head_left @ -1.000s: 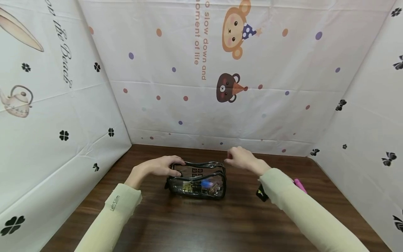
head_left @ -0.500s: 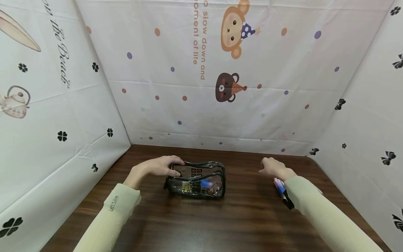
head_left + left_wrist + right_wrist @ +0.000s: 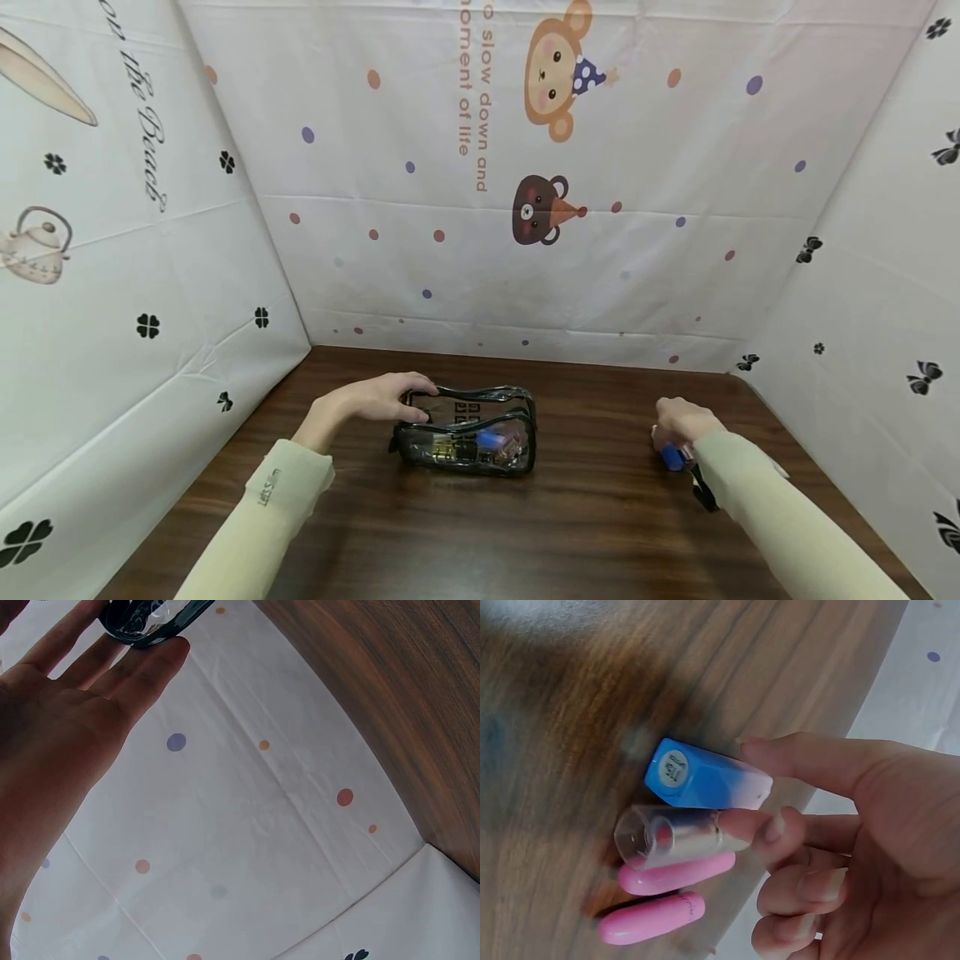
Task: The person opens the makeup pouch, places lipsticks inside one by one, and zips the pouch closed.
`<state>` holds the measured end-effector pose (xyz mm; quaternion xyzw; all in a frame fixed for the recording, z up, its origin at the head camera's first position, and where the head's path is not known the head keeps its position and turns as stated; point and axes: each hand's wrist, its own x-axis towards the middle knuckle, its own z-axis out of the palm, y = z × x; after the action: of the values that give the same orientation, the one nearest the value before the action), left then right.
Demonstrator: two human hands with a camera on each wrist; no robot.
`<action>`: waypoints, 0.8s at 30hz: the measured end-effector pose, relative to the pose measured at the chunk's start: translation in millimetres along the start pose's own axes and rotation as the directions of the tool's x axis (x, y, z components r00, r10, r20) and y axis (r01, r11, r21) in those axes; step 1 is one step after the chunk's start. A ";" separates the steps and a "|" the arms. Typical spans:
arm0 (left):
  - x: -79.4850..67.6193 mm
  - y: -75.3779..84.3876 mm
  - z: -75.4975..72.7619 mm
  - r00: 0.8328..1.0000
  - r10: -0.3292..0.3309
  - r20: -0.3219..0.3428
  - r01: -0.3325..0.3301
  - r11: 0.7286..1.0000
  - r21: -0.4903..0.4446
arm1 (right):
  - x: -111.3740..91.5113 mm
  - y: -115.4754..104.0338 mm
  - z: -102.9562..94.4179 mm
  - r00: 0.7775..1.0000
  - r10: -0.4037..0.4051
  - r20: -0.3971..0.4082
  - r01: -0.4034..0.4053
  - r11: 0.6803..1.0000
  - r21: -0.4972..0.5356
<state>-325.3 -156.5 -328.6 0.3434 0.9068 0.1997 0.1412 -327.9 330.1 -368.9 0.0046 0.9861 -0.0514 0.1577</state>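
Now your right hand [image 3: 682,421] pinches the blue-and-pink tube [image 3: 705,778], thumb and finger on two sides of its pink end. The tube is at three o'clock from the clear pouch [image 3: 467,407]. Probably it is light, stiff and a little slippery, because its faces look smooth; better you hold it across the flat sides, nearer to the middle. In the right wrist view, the clear-capped tube [image 3: 676,837] is just beside it, toward seven o'clock, and could be knocked. Your left hand [image 3: 381,397] grasps the pouch at its nine o'clock end; this plastic seems soft, so its black rim should be the firmest hold.
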 end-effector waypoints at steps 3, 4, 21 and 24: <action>-0.2 -0.1 0.2 1.000 -0.002 -0.002 0.002 1.000 0.001 | 1.4 2.1 2.9 1.000 -0.019 -0.006 0.019 1.000 0.009; -0.1 -0.1 0.3 1.000 -0.002 -0.003 0.002 1.000 0.001 | 2.1 2.5 3.9 1.000 -0.029 -0.009 0.029 0.999 0.016; -2.2 1.3 1.7 1.000 -0.013 0.002 0.013 1.000 -0.006 | 2.4 -5.3 13.9 0.992 -0.129 -0.003 0.128 0.987 0.092; -1.8 0.9 1.4 1.000 -0.015 0.001 0.015 1.000 -0.002 | 3.0 -7.8 15.4 0.988 -0.151 -0.028 0.152 0.986 0.074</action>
<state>-323.0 -156.8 -329.2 0.3365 0.9090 0.1996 0.1436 -326.2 320.7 -383.5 -0.0639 0.9827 -0.1005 0.1421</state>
